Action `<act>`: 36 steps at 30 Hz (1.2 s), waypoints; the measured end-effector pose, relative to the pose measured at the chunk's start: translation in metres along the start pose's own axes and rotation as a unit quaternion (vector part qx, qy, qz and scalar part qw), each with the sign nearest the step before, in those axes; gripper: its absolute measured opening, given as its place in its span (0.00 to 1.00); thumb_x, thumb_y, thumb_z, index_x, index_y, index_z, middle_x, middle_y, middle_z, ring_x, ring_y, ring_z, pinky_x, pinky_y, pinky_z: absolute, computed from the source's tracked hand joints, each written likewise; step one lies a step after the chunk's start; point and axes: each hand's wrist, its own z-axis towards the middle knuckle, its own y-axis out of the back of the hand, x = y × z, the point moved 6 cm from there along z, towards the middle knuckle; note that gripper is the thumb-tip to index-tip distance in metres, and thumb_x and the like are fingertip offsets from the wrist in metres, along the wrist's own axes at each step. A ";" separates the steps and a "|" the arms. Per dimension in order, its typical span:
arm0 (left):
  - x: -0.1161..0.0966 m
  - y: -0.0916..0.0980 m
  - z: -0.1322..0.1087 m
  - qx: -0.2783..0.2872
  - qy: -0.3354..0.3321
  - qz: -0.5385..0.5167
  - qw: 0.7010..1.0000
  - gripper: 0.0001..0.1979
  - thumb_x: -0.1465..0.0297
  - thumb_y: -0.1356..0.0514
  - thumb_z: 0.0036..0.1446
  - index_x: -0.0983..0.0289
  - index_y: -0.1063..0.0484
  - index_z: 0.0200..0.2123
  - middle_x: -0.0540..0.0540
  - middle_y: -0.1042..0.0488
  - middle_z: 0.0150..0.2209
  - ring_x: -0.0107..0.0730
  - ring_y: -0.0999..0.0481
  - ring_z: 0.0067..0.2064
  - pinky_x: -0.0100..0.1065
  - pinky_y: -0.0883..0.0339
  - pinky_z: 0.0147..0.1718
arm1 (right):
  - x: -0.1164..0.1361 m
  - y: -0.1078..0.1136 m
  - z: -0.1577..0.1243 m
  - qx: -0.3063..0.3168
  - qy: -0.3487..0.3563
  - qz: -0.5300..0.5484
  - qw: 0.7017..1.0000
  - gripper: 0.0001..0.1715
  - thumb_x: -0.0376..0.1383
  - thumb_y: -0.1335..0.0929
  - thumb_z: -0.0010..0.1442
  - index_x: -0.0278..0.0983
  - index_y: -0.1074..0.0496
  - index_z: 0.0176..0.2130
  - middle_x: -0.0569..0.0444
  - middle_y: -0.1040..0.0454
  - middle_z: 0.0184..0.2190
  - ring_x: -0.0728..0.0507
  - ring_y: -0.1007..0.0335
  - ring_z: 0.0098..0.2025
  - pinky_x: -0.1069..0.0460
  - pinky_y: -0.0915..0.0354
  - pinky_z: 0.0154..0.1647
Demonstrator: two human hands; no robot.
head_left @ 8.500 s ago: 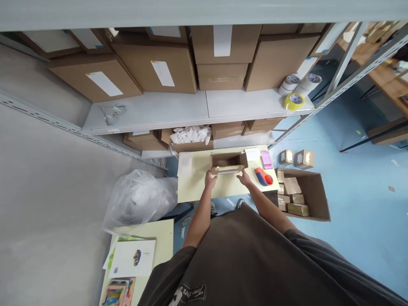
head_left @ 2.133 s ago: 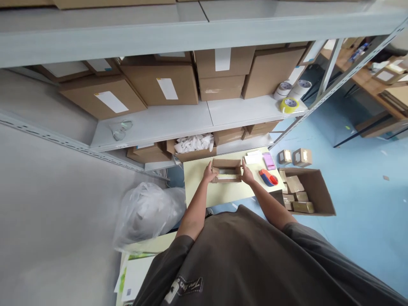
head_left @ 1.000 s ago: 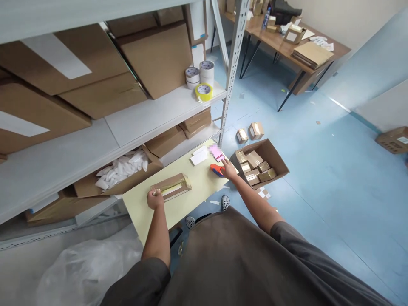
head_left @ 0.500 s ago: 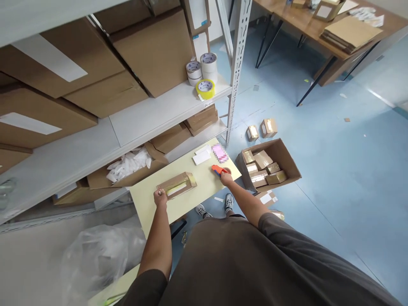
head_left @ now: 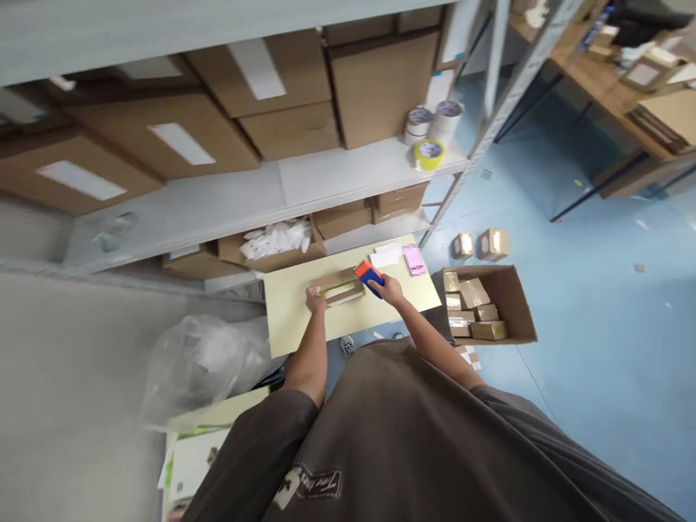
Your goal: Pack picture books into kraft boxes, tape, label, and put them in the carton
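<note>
A long, narrow cardboard box (head_left: 344,296) lies on the pale yellow table (head_left: 288,326). My left hand (head_left: 316,299) is closed on its left end. In my right hand (head_left: 390,290) is an orange and blue tape dispenser (head_left: 370,277), with its orange end at the box's upper right side. Whether the dispenser touches the box I cannot tell. White cards (head_left: 385,255) and a pink, pixelated item (head_left: 413,259) lie to the right of the dispenser on the same table.
A large open carton (head_left: 519,308) holding several small taped boxes stands on the floor to the right. Two small boxes (head_left: 492,244) sit behind it. Ahead, a metal shelf (head_left: 233,196) carries cartons and tape rolls (head_left: 429,154). A clear plastic bag (head_left: 204,362) is at left.
My right hand has brought the tape dispenser left from the table's right part to the box. My left hand still grips the box end. The camera view has swung left.
</note>
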 end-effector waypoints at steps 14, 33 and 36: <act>0.016 0.043 0.000 0.001 -0.103 -0.133 0.986 0.35 0.78 0.38 0.58 0.61 0.30 0.69 0.61 0.29 0.68 0.48 0.33 0.71 0.43 0.40 0.71 | 0.106 -0.068 0.035 0.136 0.120 -0.136 0.974 0.28 0.60 0.26 0.59 0.38 0.24 0.30 0.53 0.21 0.30 0.45 0.28 0.33 0.54 0.39 0.32; -0.029 0.074 0.001 0.306 -0.110 -0.402 0.856 0.29 0.50 0.22 0.44 0.66 0.13 0.43 0.63 0.14 0.45 0.48 0.17 0.49 0.46 0.27 0.54 | 0.131 -0.067 0.013 0.144 0.160 0.047 0.976 0.36 0.67 0.25 0.48 0.38 0.25 0.31 0.55 0.27 0.29 0.42 0.32 0.35 0.50 0.35 0.36; -0.035 0.079 0.000 0.305 -0.121 -0.397 0.857 0.30 0.52 0.20 0.40 0.66 0.13 0.41 0.63 0.14 0.44 0.49 0.18 0.49 0.47 0.28 0.55 | 0.132 -0.066 0.012 0.136 0.159 0.062 0.976 0.36 0.66 0.24 0.48 0.37 0.24 0.33 0.54 0.25 0.32 0.41 0.31 0.37 0.49 0.34 0.39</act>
